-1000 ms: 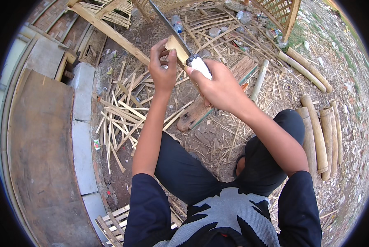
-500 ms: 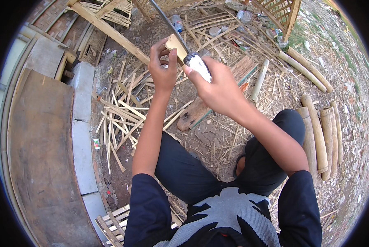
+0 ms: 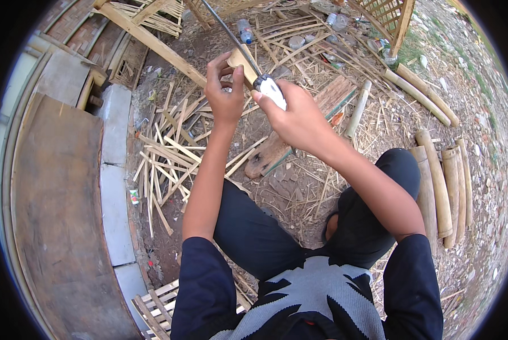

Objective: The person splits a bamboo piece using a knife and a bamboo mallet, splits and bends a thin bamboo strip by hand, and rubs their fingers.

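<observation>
My right hand (image 3: 299, 120) is closed round the white handle (image 3: 271, 93) of a long knife, which has a black collar. Its narrow dark blade (image 3: 227, 28) slants away toward the upper left. Pinched between the thumb and fingers of my left hand (image 3: 225, 96) is a short, pale bamboo piece (image 3: 242, 60). The blade lies along the right side of this piece; whether its edge bites in cannot be made out. Both hands are raised close together beyond my knees, and my right thumb points toward the bamboo.
Split bamboo strips (image 3: 169, 156) lie heaped at left of centre. A worn plank (image 3: 265, 156) rests on the dirt beneath my hands. Cut bamboo poles (image 3: 434, 181) lie at the right. A wooden frame (image 3: 152, 42) and a plastic bottle (image 3: 245, 31) are farther off; a brown board (image 3: 55, 187) is at left.
The knife and my right hand have shifted slightly left, with the handle drawn closer to the bamboo piece. My left hand has barely moved.
</observation>
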`<state>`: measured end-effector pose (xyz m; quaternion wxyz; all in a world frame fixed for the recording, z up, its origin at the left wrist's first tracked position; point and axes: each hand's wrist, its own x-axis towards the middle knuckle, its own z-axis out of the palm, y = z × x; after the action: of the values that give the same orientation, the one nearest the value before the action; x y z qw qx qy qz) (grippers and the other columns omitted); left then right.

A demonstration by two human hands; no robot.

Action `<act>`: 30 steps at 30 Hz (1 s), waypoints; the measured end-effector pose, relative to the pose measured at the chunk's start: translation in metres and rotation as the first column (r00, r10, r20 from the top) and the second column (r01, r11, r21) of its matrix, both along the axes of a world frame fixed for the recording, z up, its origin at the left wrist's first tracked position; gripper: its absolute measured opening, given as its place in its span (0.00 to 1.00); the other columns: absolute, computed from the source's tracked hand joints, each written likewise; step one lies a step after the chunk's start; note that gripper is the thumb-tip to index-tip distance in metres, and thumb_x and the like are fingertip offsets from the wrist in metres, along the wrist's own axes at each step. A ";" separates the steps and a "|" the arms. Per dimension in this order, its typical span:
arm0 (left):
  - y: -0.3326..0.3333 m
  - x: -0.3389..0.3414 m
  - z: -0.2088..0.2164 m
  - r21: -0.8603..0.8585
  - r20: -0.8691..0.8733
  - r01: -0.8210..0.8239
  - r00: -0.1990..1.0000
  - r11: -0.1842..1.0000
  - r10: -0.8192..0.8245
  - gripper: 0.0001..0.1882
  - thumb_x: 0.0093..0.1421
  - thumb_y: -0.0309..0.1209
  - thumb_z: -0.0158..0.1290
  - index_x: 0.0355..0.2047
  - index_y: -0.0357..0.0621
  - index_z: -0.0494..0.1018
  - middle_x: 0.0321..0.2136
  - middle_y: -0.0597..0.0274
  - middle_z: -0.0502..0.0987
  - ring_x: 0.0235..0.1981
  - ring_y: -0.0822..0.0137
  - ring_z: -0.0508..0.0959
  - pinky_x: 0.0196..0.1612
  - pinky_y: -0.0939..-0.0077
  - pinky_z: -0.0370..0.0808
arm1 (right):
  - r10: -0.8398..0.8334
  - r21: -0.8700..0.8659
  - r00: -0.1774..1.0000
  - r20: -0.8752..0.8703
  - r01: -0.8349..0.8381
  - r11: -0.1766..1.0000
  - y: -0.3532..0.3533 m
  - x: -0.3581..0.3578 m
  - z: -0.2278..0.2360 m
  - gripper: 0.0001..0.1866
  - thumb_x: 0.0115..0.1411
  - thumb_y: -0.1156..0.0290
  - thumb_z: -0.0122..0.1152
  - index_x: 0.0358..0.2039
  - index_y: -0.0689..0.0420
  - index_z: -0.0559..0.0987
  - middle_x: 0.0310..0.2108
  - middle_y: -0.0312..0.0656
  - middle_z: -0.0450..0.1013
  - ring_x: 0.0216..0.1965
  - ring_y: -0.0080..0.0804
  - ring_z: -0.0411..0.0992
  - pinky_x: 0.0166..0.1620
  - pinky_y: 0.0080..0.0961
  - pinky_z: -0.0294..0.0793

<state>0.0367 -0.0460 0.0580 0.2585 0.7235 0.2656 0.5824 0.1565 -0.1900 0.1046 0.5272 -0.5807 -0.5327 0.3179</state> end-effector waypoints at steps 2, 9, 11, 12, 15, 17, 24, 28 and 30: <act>-0.001 0.000 0.001 -0.015 -0.011 -0.007 1.000 1.000 0.007 0.21 0.64 0.37 0.58 0.54 0.41 0.71 0.45 0.58 0.79 0.40 0.68 0.80 0.31 0.79 0.75 | 0.004 -0.021 1.000 -0.028 -0.004 1.000 0.001 0.000 0.000 0.21 0.66 0.57 0.56 0.35 0.67 0.74 0.19 0.40 0.70 0.17 0.27 0.69 0.22 0.30 0.67; -0.001 0.001 0.003 0.001 0.000 0.009 1.000 1.000 -0.009 0.22 0.64 0.37 0.59 0.54 0.41 0.71 0.45 0.58 0.79 0.39 0.68 0.81 0.32 0.79 0.75 | -0.005 -0.034 1.000 -0.024 0.005 0.999 0.001 0.000 0.001 0.21 0.66 0.57 0.56 0.35 0.67 0.74 0.19 0.39 0.70 0.17 0.27 0.69 0.22 0.29 0.68; -0.001 0.002 0.002 -0.010 -0.003 0.014 1.000 1.000 -0.014 0.22 0.64 0.37 0.59 0.54 0.41 0.71 0.44 0.58 0.79 0.40 0.69 0.81 0.32 0.79 0.75 | -0.016 -0.006 1.000 -0.020 0.016 1.000 0.000 0.001 0.001 0.20 0.65 0.58 0.57 0.35 0.68 0.75 0.19 0.41 0.71 0.17 0.29 0.70 0.23 0.31 0.68; -0.001 0.002 0.002 -0.011 -0.003 0.015 1.000 1.000 -0.015 0.22 0.64 0.37 0.59 0.54 0.41 0.71 0.44 0.58 0.79 0.40 0.69 0.81 0.32 0.79 0.75 | -0.016 -0.007 1.000 -0.020 0.016 1.000 -0.001 0.001 0.002 0.20 0.65 0.58 0.57 0.35 0.68 0.75 0.19 0.41 0.71 0.17 0.29 0.70 0.23 0.31 0.68; 0.000 -0.001 0.002 -0.001 -0.013 0.006 1.000 1.000 -0.006 0.21 0.64 0.37 0.59 0.53 0.41 0.71 0.44 0.59 0.79 0.40 0.69 0.81 0.30 0.80 0.74 | -0.034 0.010 0.997 0.070 0.034 0.999 -0.002 -0.002 0.001 0.19 0.65 0.59 0.58 0.36 0.68 0.75 0.19 0.46 0.73 0.19 0.34 0.72 0.25 0.33 0.69; -0.004 0.000 0.005 -0.056 -0.030 -0.028 0.999 0.998 0.026 0.21 0.64 0.37 0.59 0.53 0.41 0.71 0.44 0.59 0.80 0.39 0.70 0.81 0.30 0.81 0.74 | -0.070 0.127 0.991 0.115 0.055 0.990 -0.004 -0.004 0.000 0.19 0.64 0.60 0.58 0.36 0.68 0.76 0.20 0.49 0.74 0.21 0.38 0.73 0.27 0.35 0.70; 0.002 -0.005 0.004 -0.033 -0.026 -0.044 0.999 0.999 0.043 0.20 0.64 0.37 0.58 0.53 0.42 0.71 0.44 0.59 0.80 0.39 0.70 0.81 0.30 0.81 0.74 | -0.074 0.177 0.994 0.078 0.059 0.982 -0.003 -0.002 0.014 0.20 0.64 0.58 0.58 0.36 0.67 0.76 0.20 0.49 0.74 0.23 0.38 0.74 0.30 0.36 0.70; 0.002 -0.006 0.002 -0.019 -0.024 -0.012 1.000 1.000 0.012 0.19 0.66 0.35 0.56 0.53 0.39 0.70 0.45 0.58 0.78 0.40 0.71 0.80 0.33 0.81 0.75 | -0.018 0.039 0.998 0.067 0.016 0.999 0.006 0.005 0.004 0.22 0.64 0.55 0.57 0.34 0.67 0.77 0.20 0.46 0.73 0.23 0.35 0.72 0.29 0.35 0.69; 0.001 -0.005 0.004 -0.019 -0.041 -0.013 0.999 1.000 0.012 0.18 0.68 0.33 0.54 0.54 0.38 0.70 0.45 0.56 0.77 0.42 0.72 0.78 0.36 0.81 0.76 | -0.005 -0.009 0.996 0.089 0.006 1.000 0.006 0.006 0.002 0.22 0.64 0.55 0.56 0.33 0.66 0.77 0.20 0.45 0.73 0.23 0.33 0.72 0.29 0.35 0.69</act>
<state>0.0316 -0.0453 0.0616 0.2563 0.7309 0.2811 0.5667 0.1628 -0.1835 0.1070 0.5009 -0.5985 -0.5525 0.2927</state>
